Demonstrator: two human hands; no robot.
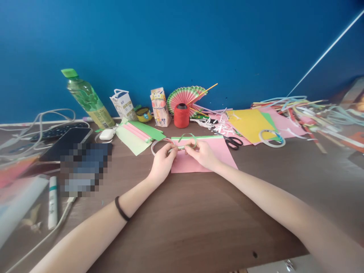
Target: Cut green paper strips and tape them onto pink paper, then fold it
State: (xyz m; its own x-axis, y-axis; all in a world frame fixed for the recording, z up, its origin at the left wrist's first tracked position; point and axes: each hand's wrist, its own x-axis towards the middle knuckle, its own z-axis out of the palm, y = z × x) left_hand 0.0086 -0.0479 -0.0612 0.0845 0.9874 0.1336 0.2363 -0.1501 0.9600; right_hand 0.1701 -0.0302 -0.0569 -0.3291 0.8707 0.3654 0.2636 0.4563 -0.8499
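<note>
My left hand (162, 162) and my right hand (201, 152) meet over a pink paper sheet (218, 151) on the brown table (199, 212). Both pinch a thin green paper strip (187, 139) that curls into loops between the fingers. A pale ring of strip (155, 146) arcs beside my left fingers. A green strip edges the top of the pink sheet. A black band circles my left wrist.
Black scissors (233, 141) and a tape roll (271, 137) lie right of the sheet. Behind stand a red thread spool (181, 115), paper fan (184, 96), two cartons, a green bottle (87, 98). Coloured sheets and strips pile at right; phone, cables and glue stick (52, 203) at left.
</note>
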